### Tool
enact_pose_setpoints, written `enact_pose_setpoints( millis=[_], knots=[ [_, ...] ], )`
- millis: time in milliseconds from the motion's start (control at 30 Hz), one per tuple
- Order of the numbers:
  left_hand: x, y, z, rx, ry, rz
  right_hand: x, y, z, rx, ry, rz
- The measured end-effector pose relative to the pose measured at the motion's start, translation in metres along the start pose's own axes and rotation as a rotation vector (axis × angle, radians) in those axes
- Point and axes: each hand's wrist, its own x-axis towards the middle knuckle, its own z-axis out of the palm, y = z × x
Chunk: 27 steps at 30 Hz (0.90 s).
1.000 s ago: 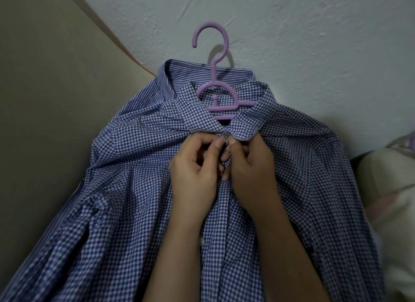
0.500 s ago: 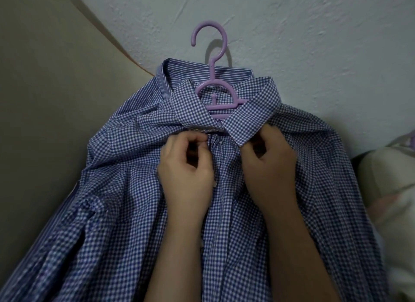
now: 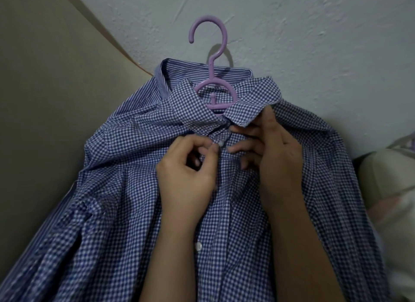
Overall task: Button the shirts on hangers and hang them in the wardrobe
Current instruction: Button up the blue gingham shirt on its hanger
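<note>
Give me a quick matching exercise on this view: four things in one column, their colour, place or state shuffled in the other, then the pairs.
Column one:
1. hanger
2. striped shirt
3. left hand
4. lower button

Column two:
A. white, low on the front, below both hands
B. pinching the checked shirt at its upper button
C. purple, sitting in the collar opening
D. lying under the checked shirt, collar showing behind

Pairs: 1-C, 2-D, 3-B, 4-A.
</note>
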Motion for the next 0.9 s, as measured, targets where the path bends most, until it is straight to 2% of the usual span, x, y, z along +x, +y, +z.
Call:
enact_pose_setpoints(
  millis=[67, 200, 300, 433, 667, 900],
  knots=[
    [-0.001, 0.002, -0.003, -0.076, -0.062, 0.004, 0.000, 0.002, 0.001, -0.037, -0.026, -0.022],
    [-0.004, 0.002, -0.001, -0.011, -0.204, -0.006, 0.001, 0.010, -0.003, -0.240, -0.052, -0.112],
    [-0.002, -0.001, 0.003, 0.026, -0.130, -0.091, 0.000, 0.017, -0.005, -0.455, -0.086, -0.116],
    [-0.001, 0.001, 0.007, 0.089, -0.046, -0.126, 0.000, 0.017, -0.003, -0.696, -0.047, -0.149],
    [0.000, 0.003, 0.009, 0.254, -0.003, -0.110, -0.001, 0.014, -0.004, -0.717, -0.089, -0.132],
    [0.001, -0.004, 0.014, 0.301, 0.033, -0.061, 0.000, 0.014, -0.006, -0.738, -0.082, -0.089]
  ],
)
